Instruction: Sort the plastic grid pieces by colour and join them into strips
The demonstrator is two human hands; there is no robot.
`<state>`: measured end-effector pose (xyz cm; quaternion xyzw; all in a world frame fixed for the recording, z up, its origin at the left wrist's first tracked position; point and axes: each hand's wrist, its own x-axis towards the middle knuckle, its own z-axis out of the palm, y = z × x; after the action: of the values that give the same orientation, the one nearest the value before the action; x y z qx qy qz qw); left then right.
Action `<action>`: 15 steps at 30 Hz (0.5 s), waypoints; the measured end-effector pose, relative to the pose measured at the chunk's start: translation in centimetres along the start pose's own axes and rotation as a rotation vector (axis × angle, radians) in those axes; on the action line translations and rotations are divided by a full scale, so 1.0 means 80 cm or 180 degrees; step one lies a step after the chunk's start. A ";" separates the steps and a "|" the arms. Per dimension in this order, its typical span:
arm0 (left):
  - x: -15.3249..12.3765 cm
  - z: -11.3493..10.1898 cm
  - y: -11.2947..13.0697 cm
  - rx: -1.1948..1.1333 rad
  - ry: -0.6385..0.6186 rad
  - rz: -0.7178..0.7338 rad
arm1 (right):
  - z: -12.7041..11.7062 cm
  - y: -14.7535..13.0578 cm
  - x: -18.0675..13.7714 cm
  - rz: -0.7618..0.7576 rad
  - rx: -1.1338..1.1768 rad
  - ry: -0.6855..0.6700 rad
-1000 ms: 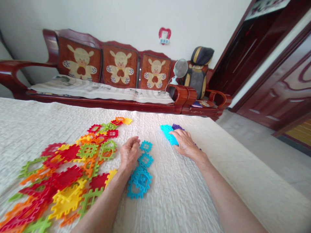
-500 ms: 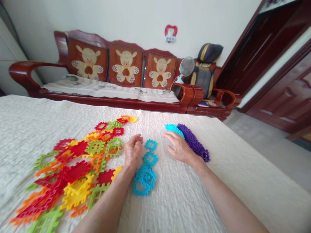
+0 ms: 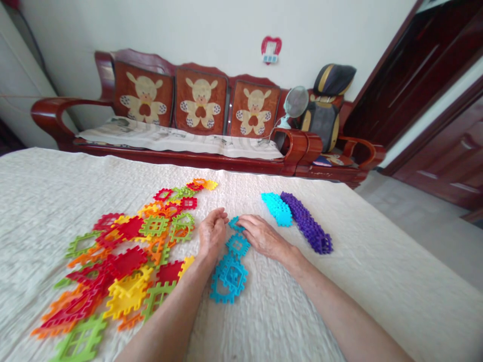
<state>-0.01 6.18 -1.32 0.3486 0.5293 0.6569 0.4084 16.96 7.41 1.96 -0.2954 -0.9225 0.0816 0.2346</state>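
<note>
My right hand (image 3: pixel 265 237) has its fingers bent over the farthest blue interlocking plastic tile (image 3: pixel 236 223), gripping its right edge; the fingertips partly cover it. My left hand (image 3: pixel 213 234) rests just left of that tile, its fingers curled in, and no piece shows in it. Nearer to me lie more blue pieces: a window-like square tile (image 3: pixel 238 245) and a small overlapping cluster (image 3: pixel 228 279) with toothed edges. Beyond my right hand stand a light-blue row of stacked tiles (image 3: pixel 277 208) and a longer purple row (image 3: pixel 306 221), side by side.
A loose heap of red, yellow, green and orange tiles (image 3: pixel 128 264) spreads across the left of the table, close to my left forearm. White quilted cloth (image 3: pixel 377 266) covers the table. Behind it are a wooden sofa (image 3: pixel 211 158) with bear cushions and a small fan (image 3: pixel 296 102).
My right hand has moved left from beside the light-blue row onto the farthest blue tile. My left hand stays almost where it was. The view has shifted slightly.
</note>
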 end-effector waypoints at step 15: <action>0.001 0.000 -0.002 -0.0038 -0.0041 -0.0058 | -0.033 0.018 -0.019 0.1438 -0.0369 -0.0262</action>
<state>-0.04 6.25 -1.45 0.3455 0.5258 0.6541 0.4198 20.04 7.76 3.27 -0.5037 -0.8449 0.0909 0.1552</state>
